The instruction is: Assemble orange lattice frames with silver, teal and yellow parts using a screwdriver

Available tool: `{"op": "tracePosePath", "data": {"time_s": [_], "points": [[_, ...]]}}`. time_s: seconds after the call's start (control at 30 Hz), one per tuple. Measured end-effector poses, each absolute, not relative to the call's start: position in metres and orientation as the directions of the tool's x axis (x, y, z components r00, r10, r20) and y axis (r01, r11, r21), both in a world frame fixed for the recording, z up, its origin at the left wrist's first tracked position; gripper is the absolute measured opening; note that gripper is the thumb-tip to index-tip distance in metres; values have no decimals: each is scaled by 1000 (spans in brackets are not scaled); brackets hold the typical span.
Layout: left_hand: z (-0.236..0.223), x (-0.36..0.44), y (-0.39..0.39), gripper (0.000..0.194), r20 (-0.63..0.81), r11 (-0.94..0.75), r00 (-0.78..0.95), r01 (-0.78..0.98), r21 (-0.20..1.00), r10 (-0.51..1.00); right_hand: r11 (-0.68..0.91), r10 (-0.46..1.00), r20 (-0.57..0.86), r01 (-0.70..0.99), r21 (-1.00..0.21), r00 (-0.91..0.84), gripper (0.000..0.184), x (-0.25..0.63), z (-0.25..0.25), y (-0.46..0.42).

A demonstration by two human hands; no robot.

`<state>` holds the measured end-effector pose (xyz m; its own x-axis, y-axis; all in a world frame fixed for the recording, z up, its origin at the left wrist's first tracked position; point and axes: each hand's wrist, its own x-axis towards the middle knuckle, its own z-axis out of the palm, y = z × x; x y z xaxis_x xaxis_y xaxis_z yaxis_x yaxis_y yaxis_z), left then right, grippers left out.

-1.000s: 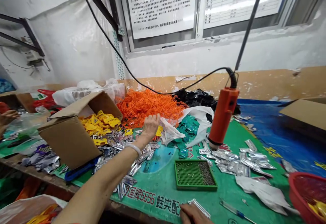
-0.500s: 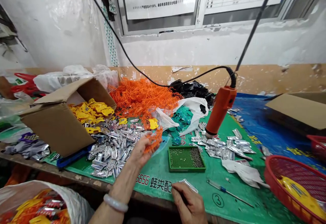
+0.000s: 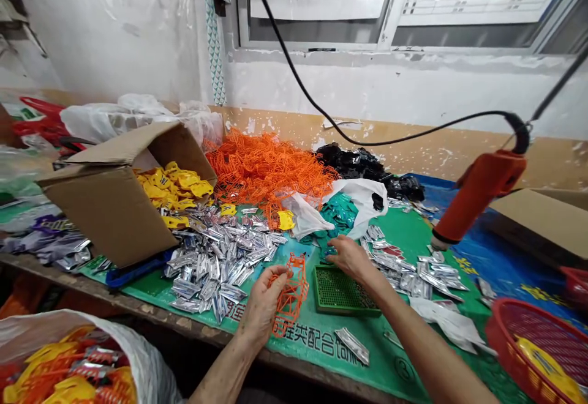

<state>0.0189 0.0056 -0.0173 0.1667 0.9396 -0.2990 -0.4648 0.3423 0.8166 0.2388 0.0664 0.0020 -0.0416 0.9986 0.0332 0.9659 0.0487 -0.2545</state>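
Observation:
My left hand (image 3: 264, 300) is closed around the edge of an orange plastic frame (image 3: 294, 291), an open lattice held just above the table's near side. Reaching across the green tray (image 3: 346, 310), my right hand (image 3: 351, 259) has its fingers bent down onto a small teal plastic piece (image 3: 329, 251) at the tray's far left corner. The fingertips are partly hidden there. The tray has a gridded floor with small dark metal parts, mostly covered by my right forearm. A silver foil packet (image 3: 352, 346) lies in front of the tray.
An orange electric screwdriver (image 3: 480, 196) hangs tilted from its cable on the right. Behind lie an orange frame heap (image 3: 266, 168) and teal pieces (image 3: 340, 213) in a white bag. Foil packets (image 3: 215, 263) spread leftward by a carton (image 3: 110, 208) of yellow parts. A red basket (image 3: 509, 336) stands right.
My right hand has moved from the table's front edge forward to the teal piece. My left hand has brought the orange frame nearer and lower. The hanging screwdriver appears farther right and more tilted.

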Motion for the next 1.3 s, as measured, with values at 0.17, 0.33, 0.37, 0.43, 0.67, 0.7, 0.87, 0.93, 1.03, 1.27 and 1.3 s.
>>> {"op": "tracePosePath", "data": {"time_s": [0.17, 0.33, 0.37, 0.43, 0.67, 0.7, 0.87, 0.93, 1.03, 1.27, 1.3], "points": [[-14, 9, 2, 47, -330, 388, 206, -422, 819, 921, 53, 993, -101, 988, -145, -68, 32, 235, -9, 79], [-12, 5, 4, 26, -305, 355, 181, -437, 827, 935, 9, 998, -67, 990, -138, -18, 32, 232, -13, 74], [-12, 6, 4, 23, -304, 352, 178, -447, 822, 936, -1, 999, -53, 989, -150, -7, 32, 232, -14, 73], [-12, 7, 4, 23, -326, 377, 189, -476, 795, 926, -20, 999, -31, 981, -192, 15, 33, 233, -15, 71], [-9, 2, 0, 5, -365, 454, 292, -724, 519, 884, -95, 995, -10, 865, -492, 103, 31, 245, -19, 70], [-8, 1, -1, 6, -325, 434, 301, -746, 505, 896, -104, 993, -7, 829, -549, 119, 31, 247, -19, 71], [-9, 3, -5, 19, -333, 427, 274, -680, 596, 902, -127, 973, 3, 549, -826, 229, 29, 245, -15, 70], [-11, 6, -6, 20, -395, 466, 262, -624, 627, 881, -113, 964, -5, 391, -914, 267, 31, 234, -8, 61], [-14, 9, -9, 31, -406, 511, 312, -571, 642, 859, -58, 967, -20, 142, -988, 252, 43, 208, 5, 33], [-16, 13, -16, 41, -277, 427, 369, -425, 799, 887, -39, 982, -54, -87, -995, 183, 49, 156, 11, -30], [-17, 14, -16, 40, -262, 410, 371, -408, 816, 891, -42, 983, -54, -73, -996, 176, 50, 152, 8, -34]]}}
